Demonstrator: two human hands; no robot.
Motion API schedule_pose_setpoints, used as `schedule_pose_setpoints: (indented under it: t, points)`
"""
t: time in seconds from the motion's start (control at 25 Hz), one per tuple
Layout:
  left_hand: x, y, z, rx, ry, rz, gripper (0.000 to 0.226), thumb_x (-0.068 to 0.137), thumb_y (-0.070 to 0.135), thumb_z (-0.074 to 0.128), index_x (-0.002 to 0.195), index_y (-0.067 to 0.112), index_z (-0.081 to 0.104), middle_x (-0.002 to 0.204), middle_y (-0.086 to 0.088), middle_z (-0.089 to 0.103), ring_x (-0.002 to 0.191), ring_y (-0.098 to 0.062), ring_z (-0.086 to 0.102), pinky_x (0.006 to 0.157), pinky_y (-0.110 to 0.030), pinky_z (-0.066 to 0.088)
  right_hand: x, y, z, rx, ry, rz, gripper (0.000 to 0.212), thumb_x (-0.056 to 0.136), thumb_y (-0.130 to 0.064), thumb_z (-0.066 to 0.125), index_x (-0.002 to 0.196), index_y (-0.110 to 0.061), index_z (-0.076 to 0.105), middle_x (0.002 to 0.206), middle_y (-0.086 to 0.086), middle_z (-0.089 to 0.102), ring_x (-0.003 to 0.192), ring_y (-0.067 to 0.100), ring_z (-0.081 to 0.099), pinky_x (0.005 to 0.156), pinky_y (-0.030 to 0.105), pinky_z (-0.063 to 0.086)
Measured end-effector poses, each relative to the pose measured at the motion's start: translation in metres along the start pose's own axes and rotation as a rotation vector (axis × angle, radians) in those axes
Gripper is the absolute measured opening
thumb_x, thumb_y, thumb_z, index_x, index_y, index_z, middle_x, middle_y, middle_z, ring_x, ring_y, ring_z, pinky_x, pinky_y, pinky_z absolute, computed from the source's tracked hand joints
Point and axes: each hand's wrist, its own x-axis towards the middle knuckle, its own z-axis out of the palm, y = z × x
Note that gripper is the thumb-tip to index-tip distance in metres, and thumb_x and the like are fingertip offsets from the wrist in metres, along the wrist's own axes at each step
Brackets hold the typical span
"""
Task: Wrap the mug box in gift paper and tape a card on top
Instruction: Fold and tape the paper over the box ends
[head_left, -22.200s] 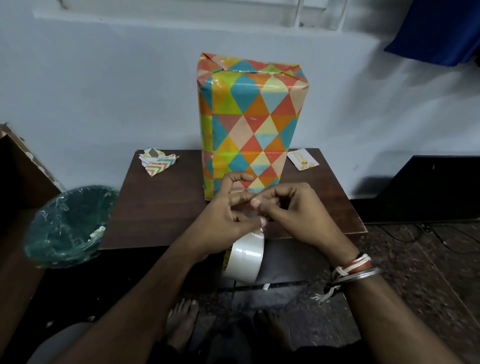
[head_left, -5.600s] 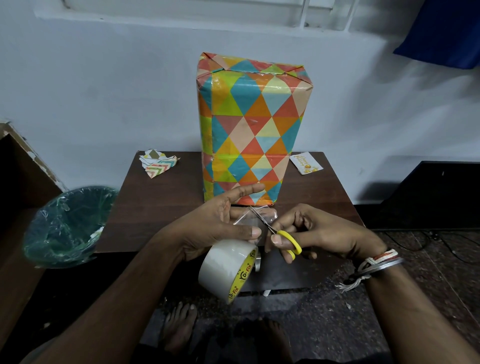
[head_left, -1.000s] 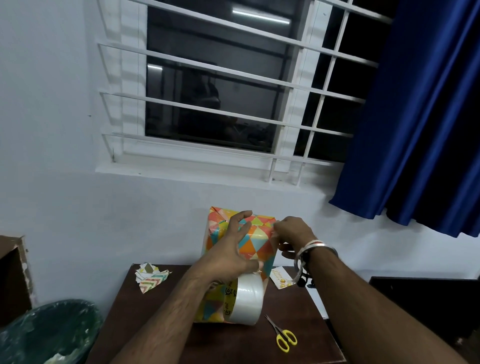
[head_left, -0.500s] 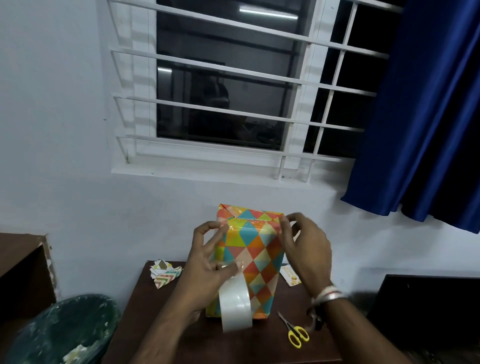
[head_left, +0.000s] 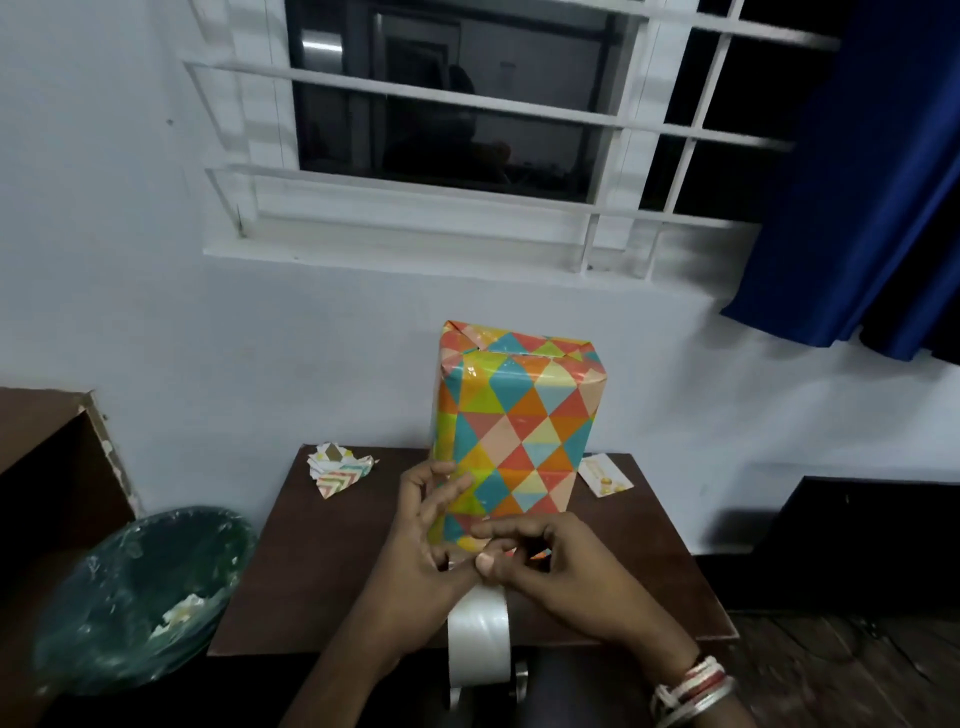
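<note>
The wrapped mug box (head_left: 519, 431) stands upright on the table (head_left: 322, 571) just beyond my knuckles, with no card on top yet. My left hand (head_left: 421, 561) lifts loose fingers against the box's lower front. The tape roll (head_left: 478, 639) hangs beneath it, and I cannot tell how I carry it. My right hand (head_left: 561, 577) pinches at the roll's top, thumb picking for the tape's end. The card (head_left: 605, 474) lies beyond my right hand, paper scraps (head_left: 337, 470) beyond my left. The end could split or stick to itself, or the roll (dangling past the table's edge) could drop. The card's print is too small to read, and the roll shows no label.
</note>
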Motion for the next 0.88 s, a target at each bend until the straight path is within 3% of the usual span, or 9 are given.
schedule_pose_setpoints:
  t: [0.08,0.2,0.24,0.36,0.44,0.52,0.64,0.76,0.88]
  points:
    - [-0.002,-0.004,0.000,0.036,-0.052,-0.028,0.080,0.078,-0.006,0.084,0.129,0.041,0.045,0.149,0.007,0.054,0.098,-0.027,0.075,0.076,-0.033,0.060,-0.001,0.011,0.003,0.109,0.014,0.032,0.018,0.094,-0.024,0.076,0.110,-0.016,0.079,0.100,0.004,0.079,0.095,0.024,0.074,0.089,0.035,0.057]
    - [-0.001,-0.013,0.000,0.073,-0.073,-0.069,0.081,0.079,0.002,0.086,0.134,0.039,0.041,0.144,0.013,0.058,0.097,-0.044,0.074,0.087,-0.059,0.060,0.000,0.022,0.002,0.123,0.022,0.039,0.010,0.095,-0.020,0.075,0.097,-0.014,0.082,0.093,0.005,0.080,0.092,0.029,0.075,0.088,0.043,0.058]
    - [0.000,-0.016,0.000,0.077,-0.080,-0.091,0.082,0.078,0.003,0.087,0.136,0.038,0.039,0.143,0.011,0.059,0.094,-0.047,0.072,0.090,-0.061,0.058,0.000,0.025,0.001,0.090,0.021,0.036,0.010,0.095,-0.024,0.075,0.094,-0.018,0.082,0.090,0.004,0.080,0.090,0.030,0.075,0.088,0.048,0.058]
    - [0.004,-0.021,0.003,0.103,-0.128,-0.126,0.085,0.078,-0.001,0.084,0.137,0.038,0.036,0.140,0.004,0.064,0.094,-0.030,0.067,0.086,-0.045,0.059,0.002,0.026,0.000,-0.095,0.088,0.038,0.018,0.096,-0.042,0.069,0.086,-0.031,0.079,0.079,-0.006,0.076,0.078,0.018,0.072,0.078,0.048,0.058]
    - [0.010,-0.021,0.004,0.098,-0.130,-0.127,0.085,0.079,-0.006,0.082,0.137,0.037,0.036,0.137,-0.001,0.066,0.096,-0.019,0.071,0.084,-0.037,0.059,0.002,0.023,0.003,-0.392,0.183,0.100,0.028,0.097,-0.057,0.057,0.087,-0.035,0.071,0.076,-0.010,0.072,0.075,0.013,0.068,0.072,0.043,0.056]
    - [0.014,-0.021,-0.001,0.072,-0.097,-0.121,0.086,0.079,-0.007,0.083,0.135,0.039,0.038,0.136,-0.003,0.066,0.113,-0.021,0.072,0.089,-0.041,0.061,0.004,0.019,0.006,-0.696,0.362,0.145,0.032,0.099,-0.062,0.048,0.094,-0.035,0.065,0.079,-0.007,0.070,0.080,0.019,0.068,0.068,0.040,0.055]
    - [0.017,-0.016,-0.014,0.053,-0.059,-0.108,0.087,0.071,0.001,0.088,0.129,0.046,0.042,0.138,-0.002,0.064,0.123,-0.030,0.066,0.091,-0.043,0.061,0.017,-0.014,0.001,-0.835,0.569,-0.094,0.026,0.100,-0.054,0.055,0.098,-0.032,0.068,0.081,-0.007,0.071,0.075,0.020,0.068,0.058,0.036,0.053]
    - [0.017,-0.014,-0.024,0.028,-0.051,-0.110,0.087,0.070,0.007,0.094,0.128,0.048,0.043,0.135,-0.001,0.065,0.124,-0.031,0.065,0.091,-0.042,0.061,0.053,-0.068,-0.008,-1.120,0.446,-0.464,0.026,0.092,-0.047,0.071,0.112,-0.030,0.071,0.097,-0.007,0.073,0.092,0.024,0.064,0.070,0.036,0.052]
    - [0.015,-0.009,-0.027,0.006,-0.019,-0.125,0.085,0.070,0.009,0.094,0.124,0.052,0.045,0.137,0.001,0.064,0.129,-0.025,0.062,0.094,-0.041,0.060,0.107,-0.122,0.001,-1.592,0.050,-0.469,0.060,0.083,-0.049,0.078,0.136,-0.028,0.060,0.129,-0.002,0.065,0.125,0.029,0.051,0.105,0.047,0.039]
